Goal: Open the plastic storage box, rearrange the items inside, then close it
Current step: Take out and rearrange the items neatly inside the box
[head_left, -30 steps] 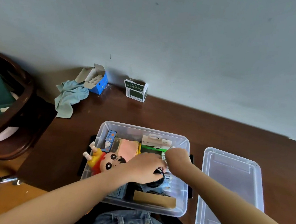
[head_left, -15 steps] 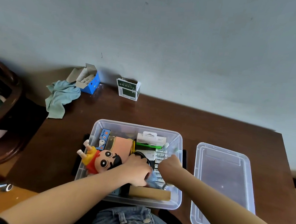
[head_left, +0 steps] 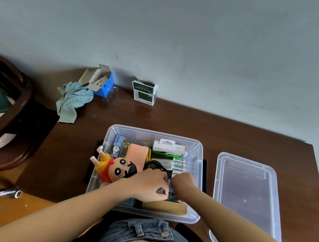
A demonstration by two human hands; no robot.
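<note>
Nearest the camera, denim shorts [head_left: 142,235] show at the bottom edge, with both forearms reaching forward over them into the clear plastic storage box [head_left: 193,219], which sits open on the dark wooden table [head_left: 194,122] just in front of the person.

Inside the near end of the box, a tan flat block [head_left: 165,207] lies along the front wall. Just above it the left hand [head_left: 149,187] is curled, its fingertips pinching a small dark object that is too hidden to name. The right hand [head_left: 182,184] sits touching or nearly touching it, fingers bent down into the contents; what it holds, if anything, cannot be told.

Beyond the hands a black cable [head_left: 156,164] loops over the items, next to a row of white packs marked Heybright [head_left: 178,164]. On the left side a cartoon boy doll [head_left: 114,168] in a red shirt and yellow shorts lies with its feet poking over the box's left rim. Behind it stand a pink pad [head_left: 137,156], a blue patterned slim box [head_left: 118,143] and, at the far wall, a white retail package [head_left: 168,147].

The box's clear lid [head_left: 245,191] lies upturned on the table just to the right, apart from the box.

At the table's far edge sit a green-and-white carton [head_left: 145,92], an opened blue cardboard box [head_left: 102,82] and a crumpled teal cloth [head_left: 72,100]. A dark wooden chair [head_left: 14,109] stands to the left.
</note>
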